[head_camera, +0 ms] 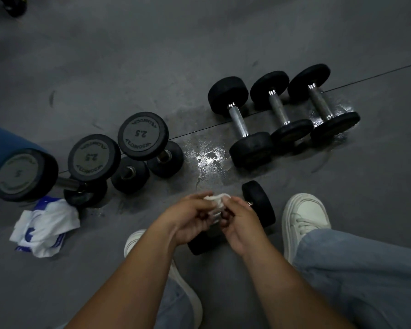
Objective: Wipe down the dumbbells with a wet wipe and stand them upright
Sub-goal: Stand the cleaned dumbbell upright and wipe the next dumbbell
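Grey floor [152, 55]: hands [190, 217] pinch wipe [217, 201] over dumbbell [259, 203].

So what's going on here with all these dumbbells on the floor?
A person crouches over a dumbbell lying on the floor between their shoes. Their left hand and right hand both pinch a bunched white wipe right at its handle. Three dumbbells stand on end to the left, beside a wipe packet; three more lie on their sides further back on the right, so those look not yet done. A wet patch shines on the floor.
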